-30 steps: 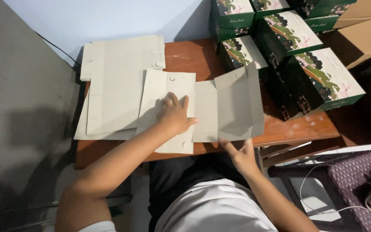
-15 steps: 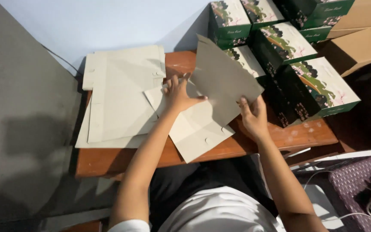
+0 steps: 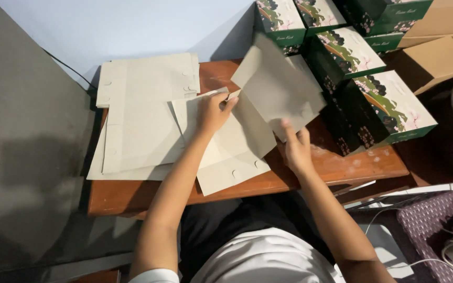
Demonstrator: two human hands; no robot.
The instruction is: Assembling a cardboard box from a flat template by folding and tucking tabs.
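A flat grey cardboard box blank (image 3: 237, 141) lies partly folded on a brown wooden table (image 3: 342, 167). My left hand (image 3: 213, 111) presses down on its left panel near the fold. My right hand (image 3: 295, 149) grips the lower edge of the right panel (image 3: 279, 86), which is raised and tilted up off the table. To the left a stack of more flat grey cardboard blanks (image 3: 142, 115) hangs over the table's edge.
Several finished green boxes with a flower print (image 3: 378, 105) are stacked at the right and back of the table. Brown cartons (image 3: 436, 47) sit at the far right. A purple woven basket (image 3: 436, 230) with white cord is at the lower right. A grey floor lies left.
The right panel of the blank, flat a second ago, has been lifted and folded upward by my right hand. My left hand moved up along the fold.
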